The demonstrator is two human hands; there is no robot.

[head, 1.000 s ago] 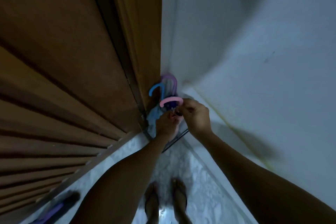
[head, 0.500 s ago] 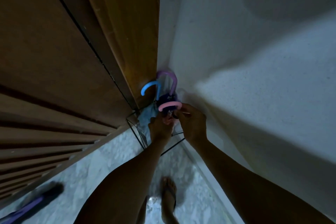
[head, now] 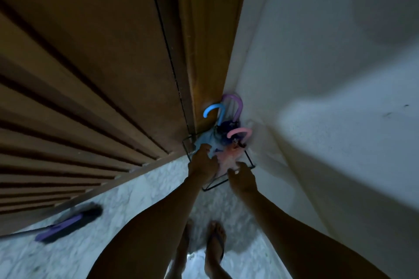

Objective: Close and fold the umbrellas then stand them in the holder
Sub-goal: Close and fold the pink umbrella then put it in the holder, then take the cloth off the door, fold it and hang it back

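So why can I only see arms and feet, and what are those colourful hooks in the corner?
The camera sits on the person's head and looks down, so you see only their arms and sandalled feet. The hooks are curved handles of folded umbrellas: a blue handle, a purple handle and a pink handle. They stand in a black wire holder in the corner, between a brown wooden door and a white wall. The left hand rests on the umbrella cloth. The right hand reaches beside the pink cloth, holding nothing clearly. A purple brush lies on the floor.

Three closed umbrellas, blue-handled (head: 214,110), purple-handled (head: 235,103) and pink-handled (head: 240,132), stand in a black wire holder (head: 226,181).
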